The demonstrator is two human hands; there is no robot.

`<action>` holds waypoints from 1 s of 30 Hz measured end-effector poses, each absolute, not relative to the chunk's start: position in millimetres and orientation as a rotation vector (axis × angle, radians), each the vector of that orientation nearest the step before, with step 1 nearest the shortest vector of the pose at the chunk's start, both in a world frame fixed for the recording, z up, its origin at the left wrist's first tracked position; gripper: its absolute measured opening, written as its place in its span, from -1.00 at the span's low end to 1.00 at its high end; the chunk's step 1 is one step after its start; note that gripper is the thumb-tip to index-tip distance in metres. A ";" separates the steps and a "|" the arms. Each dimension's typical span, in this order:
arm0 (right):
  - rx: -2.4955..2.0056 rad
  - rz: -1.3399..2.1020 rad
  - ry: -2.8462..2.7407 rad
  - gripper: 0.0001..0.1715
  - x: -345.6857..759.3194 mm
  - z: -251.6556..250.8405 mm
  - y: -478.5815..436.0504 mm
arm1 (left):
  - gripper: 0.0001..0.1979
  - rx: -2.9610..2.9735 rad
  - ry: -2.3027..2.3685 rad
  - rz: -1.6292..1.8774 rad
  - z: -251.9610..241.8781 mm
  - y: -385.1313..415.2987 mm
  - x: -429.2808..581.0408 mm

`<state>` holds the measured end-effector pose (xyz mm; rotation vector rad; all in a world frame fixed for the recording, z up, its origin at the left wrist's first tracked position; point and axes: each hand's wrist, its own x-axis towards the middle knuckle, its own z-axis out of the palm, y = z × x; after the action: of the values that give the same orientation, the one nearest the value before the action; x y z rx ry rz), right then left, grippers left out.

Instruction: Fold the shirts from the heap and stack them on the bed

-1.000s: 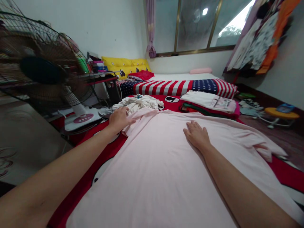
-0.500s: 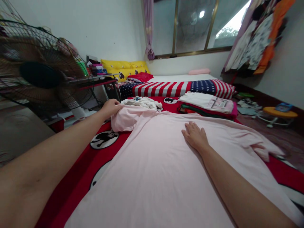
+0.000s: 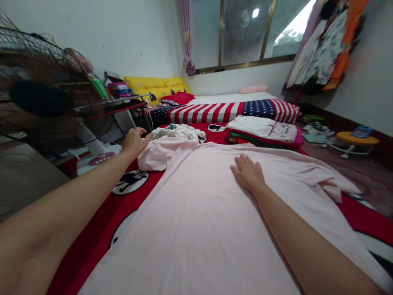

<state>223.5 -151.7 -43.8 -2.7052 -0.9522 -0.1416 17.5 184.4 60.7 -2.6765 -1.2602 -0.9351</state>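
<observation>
Resting spread-fingered, my right grip [image 3: 248,174] lies on the pale pink shirt [image 3: 199,213] over the red blanket [image 3: 98,225]: mostly flat, sleeves [image 3: 158,156] not yet smooth; whether my left grip [image 3: 135,141] pinches one, I cannot tell.

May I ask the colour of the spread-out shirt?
The shirt is pale pink; head view.

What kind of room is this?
Most likely a bedroom in a home: a bed with a stars-and-stripes cover, a long yellow cushion against the wall, and clothes hanging beside the window.
</observation>
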 end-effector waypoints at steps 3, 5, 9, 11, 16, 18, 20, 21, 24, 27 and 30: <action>-2.705 -0.139 -0.952 -0.39 223.6 -43.2 -151.3 | -0.29 -2.581 -1.288 -0.962 51.2 179.0 9.2; -2.709 -0.138 -0.954 -0.39 223.6 -43.0 -151.2 | -0.16 -2.639 -1.402 -0.746 46.2 180.4 4.8; -2.719 -0.134 -0.952 -0.39 223.6 -43.2 -151.2 | -0.43 -2.840 -1.477 -0.420 39.8 190.7 -0.1; -2.716 -0.140 -0.951 -0.39 223.5 -43.6 -151.2 | -0.56 -2.883 -1.451 -0.474 40.5 194.0 -1.7; -2.705 -0.145 -0.954 -0.40 224.2 -44.6 -151.3 | -0.64 -2.821 -1.367 -0.481 60.2 189.3 -4.4; -2.705 -0.142 -0.951 -0.40 224.7 -44.8 -151.3 | -0.64 -2.769 -1.333 -0.385 72.4 184.1 -3.6; -2.701 -0.144 -0.955 -0.40 224.7 -44.6 -151.5 | -0.65 -2.720 -1.334 -0.299 84.3 178.5 -1.3; -2.698 -0.145 -0.956 -0.41 224.4 -44.5 -151.6 | -0.66 -2.702 -1.334 -0.269 90.0 175.6 0.3; -2.691 -0.146 -0.957 -0.41 222.8 -43.6 -152.0 | -0.65 -2.683 -1.308 -0.251 105.7 165.9 7.8; -2.685 -0.154 -0.964 -0.41 221.6 -42.9 -152.0 | -0.66 -2.722 -1.279 -0.398 119.6 148.8 22.2; -2.684 -0.157 -0.960 -0.41 222.2 -43.2 -151.9 | -0.71 -2.927 -1.205 -0.739 127.5 118.3 46.7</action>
<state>222.2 -151.9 -43.2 -2.6840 -0.9604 -0.1570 46.7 118.3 127.5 -2.9269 -1.2053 -0.7391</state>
